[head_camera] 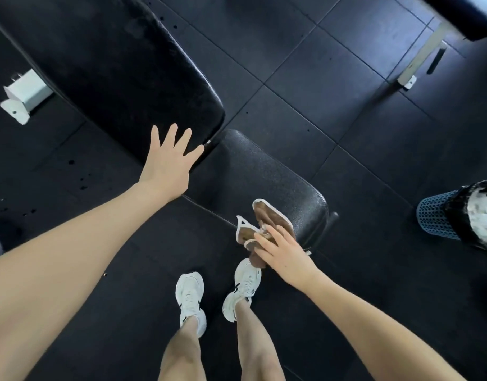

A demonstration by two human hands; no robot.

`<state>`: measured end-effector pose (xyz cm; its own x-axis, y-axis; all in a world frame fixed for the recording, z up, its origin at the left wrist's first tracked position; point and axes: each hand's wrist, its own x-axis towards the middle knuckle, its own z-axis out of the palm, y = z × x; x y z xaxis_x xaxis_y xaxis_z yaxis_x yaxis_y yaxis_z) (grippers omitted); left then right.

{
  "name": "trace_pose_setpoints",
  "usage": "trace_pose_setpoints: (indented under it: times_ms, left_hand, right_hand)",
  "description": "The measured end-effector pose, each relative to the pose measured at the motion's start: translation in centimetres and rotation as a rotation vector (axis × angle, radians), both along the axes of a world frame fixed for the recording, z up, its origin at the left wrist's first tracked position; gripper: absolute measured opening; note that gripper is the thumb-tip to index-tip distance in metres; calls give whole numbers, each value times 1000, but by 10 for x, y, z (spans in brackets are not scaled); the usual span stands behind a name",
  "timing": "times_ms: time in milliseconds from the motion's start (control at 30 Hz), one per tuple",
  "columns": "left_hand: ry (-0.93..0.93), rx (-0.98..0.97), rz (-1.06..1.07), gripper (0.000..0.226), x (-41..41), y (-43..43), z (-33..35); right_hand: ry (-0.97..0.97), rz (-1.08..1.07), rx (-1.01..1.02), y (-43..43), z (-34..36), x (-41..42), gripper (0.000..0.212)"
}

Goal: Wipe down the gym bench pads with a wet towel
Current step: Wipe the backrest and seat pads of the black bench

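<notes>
A black gym bench runs from upper left to lower right. Its long back pad (121, 72) looks glossy and wet. The smaller seat pad (267, 171) lies below it, textured. My left hand (168, 160) rests flat with fingers spread on the near corner of the back pad. My right hand (283, 251) holds a crumpled brown towel with white trim (264, 224) against the near edge of the seat pad.
Dark rubber floor tiles lie all around, with wet spots at the left. A white bench foot (22, 96) sticks out at left. Another bench with a white frame (421, 59) stands top right. A mesh basket (440, 213) sits at the right edge. My white shoes (217, 295) stand beside the seat.
</notes>
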<state>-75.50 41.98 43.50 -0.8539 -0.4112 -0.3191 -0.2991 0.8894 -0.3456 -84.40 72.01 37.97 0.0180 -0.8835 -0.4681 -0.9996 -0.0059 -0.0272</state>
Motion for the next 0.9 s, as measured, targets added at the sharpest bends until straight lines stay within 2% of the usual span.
trace_pose_setpoints:
  times_ms: [100, 233, 300, 400, 533, 600, 700, 833, 900]
  left_hand:
    - [7, 68, 61, 61, 14, 1, 23]
    - [11, 249, 163, 55, 48, 17, 59]
    - [61, 468, 300, 51, 66, 27, 72]
    - [110, 837, 487, 57, 81, 43, 97]
    - [195, 1340, 660, 73, 73, 69, 138]
    - [212, 1468, 648, 75, 58, 82, 157]
    - [227, 1519, 576, 66, 23, 105, 182]
    - [350, 1310, 522, 16, -34, 143, 200]
    - [431, 1292, 557, 7, -61, 167, 209]
  right_hand:
    - [-43, -127, -9, 22, 24, -8, 40]
    - [-191, -576, -41, 11, 80, 12, 44]
    - [-269, -774, -146, -8, 107, 28, 43]
    - [-504, -1072, -300, -33, 152, 38, 42]
    - [-752, -1230, -325, -46, 206, 30, 52]
    - [-852, -1261, -329, -45, 230, 19, 54]
    - [-1032, -1289, -286, -32, 261, -12, 55]
    - [-1272, -1335, -300, 4, 289, -76, 59]
    - [-1321, -1321, -298, 24, 296, -110, 59]
